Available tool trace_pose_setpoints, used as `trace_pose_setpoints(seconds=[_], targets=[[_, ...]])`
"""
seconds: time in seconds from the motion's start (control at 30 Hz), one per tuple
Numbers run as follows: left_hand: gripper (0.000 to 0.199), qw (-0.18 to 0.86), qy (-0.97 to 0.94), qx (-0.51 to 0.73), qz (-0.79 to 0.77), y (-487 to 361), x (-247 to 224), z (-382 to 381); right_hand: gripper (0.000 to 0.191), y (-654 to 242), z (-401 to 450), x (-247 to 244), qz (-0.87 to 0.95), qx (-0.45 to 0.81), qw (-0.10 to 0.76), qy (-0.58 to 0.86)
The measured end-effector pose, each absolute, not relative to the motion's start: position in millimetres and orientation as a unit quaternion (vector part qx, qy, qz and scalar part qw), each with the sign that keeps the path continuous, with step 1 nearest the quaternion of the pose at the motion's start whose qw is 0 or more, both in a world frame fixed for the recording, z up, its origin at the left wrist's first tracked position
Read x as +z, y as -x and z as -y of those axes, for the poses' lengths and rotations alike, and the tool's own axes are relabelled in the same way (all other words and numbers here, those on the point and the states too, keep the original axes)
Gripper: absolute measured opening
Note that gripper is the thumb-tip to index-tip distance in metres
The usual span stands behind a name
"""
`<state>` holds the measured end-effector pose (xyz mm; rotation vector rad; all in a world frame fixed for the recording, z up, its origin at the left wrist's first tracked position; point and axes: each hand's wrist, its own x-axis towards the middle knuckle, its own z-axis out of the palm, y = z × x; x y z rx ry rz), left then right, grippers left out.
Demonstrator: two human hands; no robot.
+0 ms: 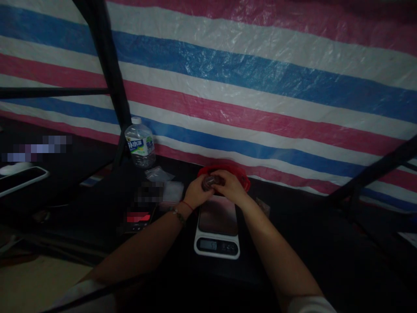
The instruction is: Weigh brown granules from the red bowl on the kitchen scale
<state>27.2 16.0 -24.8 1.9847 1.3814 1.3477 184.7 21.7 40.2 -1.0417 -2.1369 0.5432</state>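
Note:
Between my two hands is a small clear bag [210, 181] with dark reddish-brown contents, too dim to name. My left hand [197, 191] grips it from the left, fingers closed round its side. From the right, my right hand [230, 186] has its fingers curled onto the same bag. Behind them sits a red basin or basket [245, 178], mostly hidden by my hands. Just below my hands lies a white digital kitchen scale [217, 252] with a dark shiny plate [218, 216]. Its display is lit, but the digits are hard to read.
Left of the scale are clear plastic bags [172, 192] and a dark device with a red-lit screen [138, 217]. A plastic bottle [140, 145] stands behind them. A phone [22, 180] lies far left. Right of my hand is a small packet [262, 207]. Striped sheeting [260, 87] hangs behind.

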Motion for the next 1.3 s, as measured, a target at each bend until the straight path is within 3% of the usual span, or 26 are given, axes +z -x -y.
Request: trace_pose_setpoints(seconds=[0.23, 0.37, 0.5, 0.6, 0.77, 0.87, 1.0, 1.2, 1.3], targets=[[0.029, 0.219, -0.675, 0.520, -0.476, -25.3, -26.7, -18.5, 0.040, -185.8, -21.7, 41.7, 0.835, 0.205, 0.360, 0.361], [0.029, 0.221, -0.673, 0.527, -0.470, -23.3, -24.9, -17.5, 0.051, -195.7, -19.8, 50.3, 0.851, 0.177, 0.313, 0.383], [0.035, 0.238, -0.663, 0.544, -0.456, -19.6, -28.5, -22.8, 0.033, -205.1, -16.1, 59.8, 0.860, 0.174, 0.273, 0.396], [0.036, 0.280, -0.618, 0.584, -0.446, -16.6, -36.6, -33.7, 0.029, -204.2, -13.2, 55.3, 0.871, 0.232, 0.182, 0.394], [0.041, 0.346, -0.573, 0.638, -0.381, -12.8, -48.3, -47.5, 0.040, -196.3, -8.2, 41.6, 0.888, 0.245, 0.047, 0.387], [0.043, 0.370, -0.582, 0.639, -0.341, -12.0, -51.0, -47.7, 0.055, -196.7, -10.4, 43.0, 0.894, 0.246, 0.116, 0.357], [0.049, 0.377, -0.648, 0.592, -0.297, -13.9, -49.2, -41.9, 0.040, -193.2, -17.8, 43.9, 0.870, 0.167, 0.319, 0.337], [0.056, 0.368, -0.712, 0.541, -0.255, -14.5, -41.1, -33.8, 0.013, -188.5, -25.2, 37.7, 0.892, 0.076, 0.302, 0.329], [0.059, 0.334, -0.706, 0.564, -0.268, -12.3, -41.7, -34.9, 0.008, -196.1, -30.5, 40.4, 0.851, 0.054, 0.372, 0.366]])
